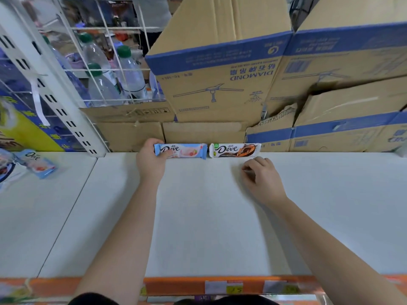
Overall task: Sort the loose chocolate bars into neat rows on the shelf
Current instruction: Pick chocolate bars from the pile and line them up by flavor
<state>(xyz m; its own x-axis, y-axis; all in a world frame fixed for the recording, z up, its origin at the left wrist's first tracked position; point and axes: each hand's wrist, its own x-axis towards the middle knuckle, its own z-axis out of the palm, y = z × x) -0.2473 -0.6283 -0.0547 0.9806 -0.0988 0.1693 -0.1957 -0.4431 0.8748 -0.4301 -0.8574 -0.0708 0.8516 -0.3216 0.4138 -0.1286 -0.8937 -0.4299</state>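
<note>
At ten o'clock, on the neighbouring shelf panel, a loose pale-blue wrapped chocolate bar (38, 164) lies askew. There may be more beside it in the blur at the frame's edge. The step in hand seems to be starting the back row. The left hand (152, 158) reaches to twelve o'clock across the white shelf (209, 216), arm stretched out. Its thumb and fingers are clamped round the left end of a blue-and-pink wrapped chocolate bar (182, 151), set lengthwise against the brown cardboard boxes (204, 133). At its three o'clock, end to end with a small gap, sits a white-and-brown wrapped chocolate bar (234, 150). The right hand (262, 172) rests at that bar's six o'clock, fingers loosely curled, holding nothing. The next move likely calls for squaring the held bar, letting go, then fetching the loose one.
</note>
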